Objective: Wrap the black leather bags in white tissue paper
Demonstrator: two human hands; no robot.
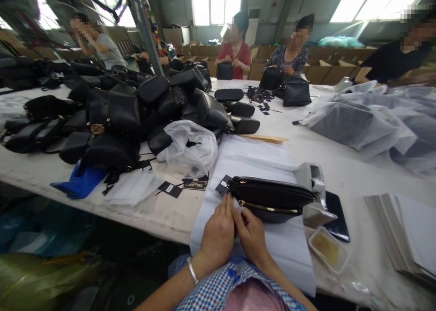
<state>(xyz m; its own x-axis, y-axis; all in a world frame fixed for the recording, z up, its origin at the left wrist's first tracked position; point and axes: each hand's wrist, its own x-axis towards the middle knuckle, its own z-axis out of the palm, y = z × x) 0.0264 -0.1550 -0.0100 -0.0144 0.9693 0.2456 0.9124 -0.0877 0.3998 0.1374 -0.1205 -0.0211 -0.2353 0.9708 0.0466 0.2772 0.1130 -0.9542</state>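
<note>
A black handbag (pixel 272 197) with gold zippers lies in front of me on white sheeting (pixel 255 156). At its left end, my left hand (pixel 219 231) and my right hand (pixel 251 234) meet with fingers pressed together. A small whitish piece (pixel 237 205) shows between the fingertips, right by the gold zipper pull. My right fingers are closed on this piece. What the left fingers hold, if anything, is hidden. A black tag (pixel 224 184) lies just beyond my left fingertips.
Black bags (pixel 112 115) are heaped to the left, beside crumpled clear plastic (pixel 190 147). At right stand a tape dispenser (pixel 311 188), a phone (pixel 335 215), a plastic tub (pixel 327 249) and stacked sheets (pixel 408 233). Several co-workers sit across the table.
</note>
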